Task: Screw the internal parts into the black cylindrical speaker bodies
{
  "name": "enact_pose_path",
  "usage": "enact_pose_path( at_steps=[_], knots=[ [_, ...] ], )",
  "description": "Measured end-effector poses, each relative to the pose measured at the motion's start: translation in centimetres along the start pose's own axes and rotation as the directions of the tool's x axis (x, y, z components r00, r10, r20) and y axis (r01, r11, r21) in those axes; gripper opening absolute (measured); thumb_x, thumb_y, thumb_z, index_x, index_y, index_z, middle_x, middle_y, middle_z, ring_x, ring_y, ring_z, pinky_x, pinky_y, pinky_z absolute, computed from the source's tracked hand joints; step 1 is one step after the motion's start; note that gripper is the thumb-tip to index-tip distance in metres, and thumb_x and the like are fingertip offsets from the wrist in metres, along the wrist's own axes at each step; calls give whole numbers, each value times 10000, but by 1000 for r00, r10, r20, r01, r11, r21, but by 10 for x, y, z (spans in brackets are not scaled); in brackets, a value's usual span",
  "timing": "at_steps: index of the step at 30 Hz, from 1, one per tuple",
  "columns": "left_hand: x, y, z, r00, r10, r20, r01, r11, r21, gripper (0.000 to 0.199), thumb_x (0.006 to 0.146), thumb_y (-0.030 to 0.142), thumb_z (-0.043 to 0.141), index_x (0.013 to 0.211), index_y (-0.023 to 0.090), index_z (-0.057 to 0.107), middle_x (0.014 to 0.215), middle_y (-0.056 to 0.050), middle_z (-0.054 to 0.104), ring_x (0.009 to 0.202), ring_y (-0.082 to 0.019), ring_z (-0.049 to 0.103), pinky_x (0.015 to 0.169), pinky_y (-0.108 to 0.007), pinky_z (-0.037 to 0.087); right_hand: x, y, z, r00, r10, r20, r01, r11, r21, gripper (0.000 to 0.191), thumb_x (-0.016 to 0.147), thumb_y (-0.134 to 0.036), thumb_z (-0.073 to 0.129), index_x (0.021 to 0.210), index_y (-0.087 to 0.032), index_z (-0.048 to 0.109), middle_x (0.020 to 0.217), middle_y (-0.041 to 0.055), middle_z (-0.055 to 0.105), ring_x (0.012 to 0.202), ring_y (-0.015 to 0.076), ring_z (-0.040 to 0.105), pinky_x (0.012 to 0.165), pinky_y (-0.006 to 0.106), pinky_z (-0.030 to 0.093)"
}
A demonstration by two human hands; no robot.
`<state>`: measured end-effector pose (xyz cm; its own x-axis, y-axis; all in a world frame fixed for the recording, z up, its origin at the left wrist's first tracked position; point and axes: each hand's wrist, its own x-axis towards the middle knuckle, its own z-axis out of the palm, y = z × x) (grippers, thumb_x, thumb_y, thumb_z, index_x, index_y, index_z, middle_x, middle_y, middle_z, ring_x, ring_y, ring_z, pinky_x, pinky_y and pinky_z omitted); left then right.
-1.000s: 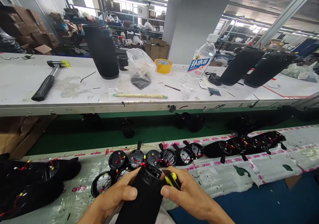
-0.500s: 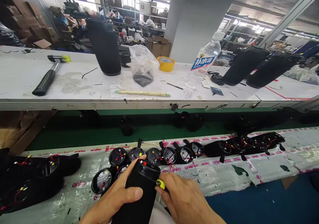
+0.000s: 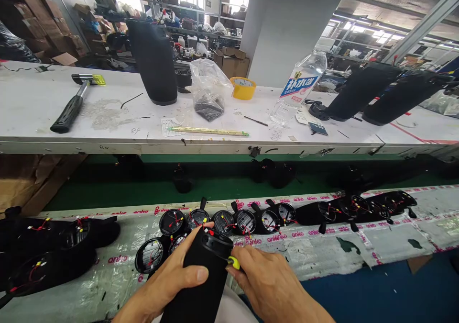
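Two bare hands hold a black cylindrical housing (image 3: 201, 280) at 6 o'clock, above the belt, its long axis rising from the bottom edge toward 1 o'clock, with red wire ends at its upper rim. Left hand (image 3: 168, 280) grasps the housing's side, thumb across the body and fingers up toward the rim. Right hand (image 3: 268, 284) closes on a yellow tip (image 3: 234, 262) against the housing, just below the rim. Just past the rim at 11 o'clock sit round wired caps (image 3: 172, 222). On the far bench (image 3: 36, 103) at 12 o'clock, a clear plastic bag (image 3: 210, 93) holds dark parts. Compared with a second ago, the housing stands more upright and less of the yellow piece shows
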<state>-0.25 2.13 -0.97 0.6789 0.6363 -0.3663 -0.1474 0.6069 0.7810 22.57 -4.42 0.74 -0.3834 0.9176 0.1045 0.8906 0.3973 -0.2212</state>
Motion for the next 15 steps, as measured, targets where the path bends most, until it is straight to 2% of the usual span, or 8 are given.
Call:
enact_pose_path(
  at_steps=[4, 8, 15],
  knots=[
    [0, 1, -1, 1000, 20, 5, -20, 999, 42, 923, 747, 448, 827, 1554, 291, 405, 1542, -75, 568, 1466, -383, 428, 1242, -537, 276, 0, -1, 3, 1000, 24, -9, -24, 999, -26, 278, 933, -167, 633, 1083, -258, 417, 814, -36, 662, 627, 228, 706, 480, 343, 300],
    [-2, -1, -1, 998, 38, -55, -30, 990, 141, 936, 743, 487, 829, 1553, 277, 409, 1611, -77, 480, 1528, -386, 316, 1269, -526, 214, 0, -4, 4, 1000, 18, -21, -20, 997, -76, 282, 921, -174, 663, 1032, -254, 416, 783, -33, 651, 584, 219, 689, 462, 344, 264],
    [-8, -1, 7, 993, 29, -118, -14, 991, 132, 943, 712, 492, 844, 1529, 286, 418, 1517, -84, 591, 1457, -416, 427, 1226, -549, 297, 4, -7, -10, 997, -52, 62, 60, 990, -130, 288, 917, -193, 699, 963, -252, 421, 735, -37, 618, 531, 202, 649, 440, 357, 201]
  ],
)
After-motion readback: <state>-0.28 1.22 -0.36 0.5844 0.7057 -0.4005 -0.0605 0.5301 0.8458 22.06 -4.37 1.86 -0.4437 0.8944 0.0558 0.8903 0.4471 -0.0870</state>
